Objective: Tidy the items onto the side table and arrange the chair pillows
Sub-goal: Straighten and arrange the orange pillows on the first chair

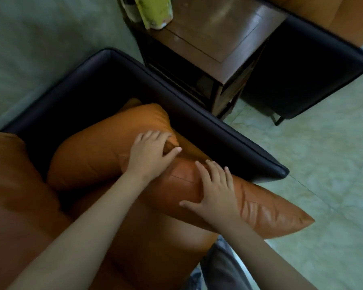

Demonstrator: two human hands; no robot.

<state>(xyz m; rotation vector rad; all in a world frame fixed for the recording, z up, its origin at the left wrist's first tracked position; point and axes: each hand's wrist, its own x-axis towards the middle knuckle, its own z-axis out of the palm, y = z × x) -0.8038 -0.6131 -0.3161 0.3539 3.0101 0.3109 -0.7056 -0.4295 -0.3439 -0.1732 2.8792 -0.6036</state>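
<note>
2 orange pillows lie in the chair (197,114). The left hand (153,151) grips a corner of the back pillow (96,155), fingers curled round it. The right hand (214,191) rests on the long pillow (260,208), fingers straight and spread. That pillow leans along the chair arm nearest the side table (218,32), where a green pack (155,11) stands

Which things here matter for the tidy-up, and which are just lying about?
Job: rear pillow, gripped by left hand; front pillow under right hand; armchair; side table; green-yellow item on it.
Just there: second chair; floor tiles.
</note>
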